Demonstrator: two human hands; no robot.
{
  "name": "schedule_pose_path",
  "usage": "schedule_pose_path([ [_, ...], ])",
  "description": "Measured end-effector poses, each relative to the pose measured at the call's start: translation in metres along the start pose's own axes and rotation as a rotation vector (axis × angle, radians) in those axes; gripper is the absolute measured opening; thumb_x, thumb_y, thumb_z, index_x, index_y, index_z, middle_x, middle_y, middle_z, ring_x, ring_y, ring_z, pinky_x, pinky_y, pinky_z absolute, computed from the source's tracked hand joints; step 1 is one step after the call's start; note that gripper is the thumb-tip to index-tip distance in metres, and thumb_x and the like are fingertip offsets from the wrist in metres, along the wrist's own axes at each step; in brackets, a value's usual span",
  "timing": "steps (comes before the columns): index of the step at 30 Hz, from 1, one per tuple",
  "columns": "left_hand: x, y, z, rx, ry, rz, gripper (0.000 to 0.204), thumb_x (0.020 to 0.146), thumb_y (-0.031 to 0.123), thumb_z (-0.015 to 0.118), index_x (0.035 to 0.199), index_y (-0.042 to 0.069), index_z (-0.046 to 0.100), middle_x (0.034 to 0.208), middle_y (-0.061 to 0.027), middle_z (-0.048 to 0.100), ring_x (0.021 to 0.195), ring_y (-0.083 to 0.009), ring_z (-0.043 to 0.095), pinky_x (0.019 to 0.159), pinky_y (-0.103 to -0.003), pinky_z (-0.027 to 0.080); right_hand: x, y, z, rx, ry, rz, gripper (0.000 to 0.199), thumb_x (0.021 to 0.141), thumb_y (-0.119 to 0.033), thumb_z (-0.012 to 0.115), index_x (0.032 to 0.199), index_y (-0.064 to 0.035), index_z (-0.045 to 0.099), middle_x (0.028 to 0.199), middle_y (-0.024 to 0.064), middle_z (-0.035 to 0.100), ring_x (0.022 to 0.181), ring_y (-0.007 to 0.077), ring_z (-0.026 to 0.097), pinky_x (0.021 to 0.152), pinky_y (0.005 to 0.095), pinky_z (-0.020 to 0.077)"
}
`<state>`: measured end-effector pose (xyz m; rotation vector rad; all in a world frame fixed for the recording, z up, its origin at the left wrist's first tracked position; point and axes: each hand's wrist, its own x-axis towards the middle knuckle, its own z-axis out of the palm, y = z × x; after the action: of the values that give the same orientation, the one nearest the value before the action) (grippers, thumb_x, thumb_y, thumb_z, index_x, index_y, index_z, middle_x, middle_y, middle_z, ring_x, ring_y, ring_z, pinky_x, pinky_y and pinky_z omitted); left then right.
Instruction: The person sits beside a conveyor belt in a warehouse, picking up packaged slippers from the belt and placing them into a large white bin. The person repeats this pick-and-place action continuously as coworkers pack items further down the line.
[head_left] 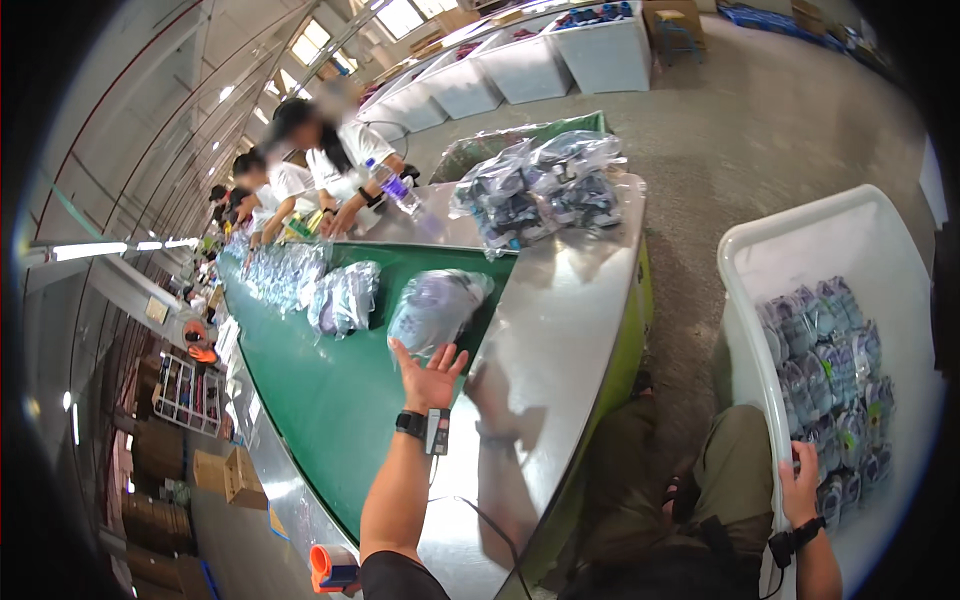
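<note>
My left hand [430,374] reaches over the green conveyor belt [310,400], palm up and fingers spread. Its fingertips are at the near edge of a clear plastic bag [438,308] with pale bluish-purple contents, probably shoes. My right hand [799,484] is at the left side of a white bin [738,300], fingers curled over its rim. Inside the bin lie rows of bagged shoes [825,355] in grey and purple. More bagged shoes [343,298] sit on the belt, left of the nearest bag.
Bagged shoes [540,190] are piled on the metal table end [560,300], near a purple-labelled bottle [392,184]. Co-workers [315,160] stand along the belt's far side. An orange tape dispenser [332,568] lies at the near edge. White bins [600,55] line the back.
</note>
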<state>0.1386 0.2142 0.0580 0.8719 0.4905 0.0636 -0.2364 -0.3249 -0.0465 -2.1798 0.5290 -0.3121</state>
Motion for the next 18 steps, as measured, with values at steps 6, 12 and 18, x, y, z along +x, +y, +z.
schedule_pose_path([
  [6,0.04,-0.004,0.006,0.172,0.0,-0.082,0.084,0.084,0.064,0.072,0.14,0.007,0.046,0.132,-0.0221,0.048,0.115,-0.0393,0.055,0.104,-0.059,0.048,-0.001,0.002,-0.005,-0.019,0.018,-0.048,0.031,0.089,-0.019,0.062,0.111,0.0025,0.057,0.101,0.0138,0.053,0.094,0.029,0.053,0.087,0.037,0.0441],
  [12,0.08,-0.003,-0.039,-0.086,-0.053,-0.055,0.045,0.093,0.033,0.073,0.121,0.004,0.053,0.115,-0.0171,0.058,0.101,-0.0296,0.062,0.082,-0.042,0.061,-0.001,0.003,-0.003,-0.002,0.034,-0.059,0.031,0.089,-0.019,0.062,0.111,0.0022,0.058,0.102,0.0148,0.053,0.095,0.0302,0.055,0.088,0.0376,0.0451],
  [18,0.046,0.021,-0.057,-0.084,-0.085,0.052,0.04,0.095,0.031,0.072,0.115,0.001,0.054,0.099,-0.0111,0.059,0.086,-0.0217,0.062,0.072,-0.033,0.058,-0.002,0.001,-0.003,-0.008,0.057,-0.064,0.031,0.088,-0.018,0.063,0.112,0.0016,0.058,0.102,0.0148,0.055,0.093,0.0305,0.056,0.084,0.0375,0.0462],
])
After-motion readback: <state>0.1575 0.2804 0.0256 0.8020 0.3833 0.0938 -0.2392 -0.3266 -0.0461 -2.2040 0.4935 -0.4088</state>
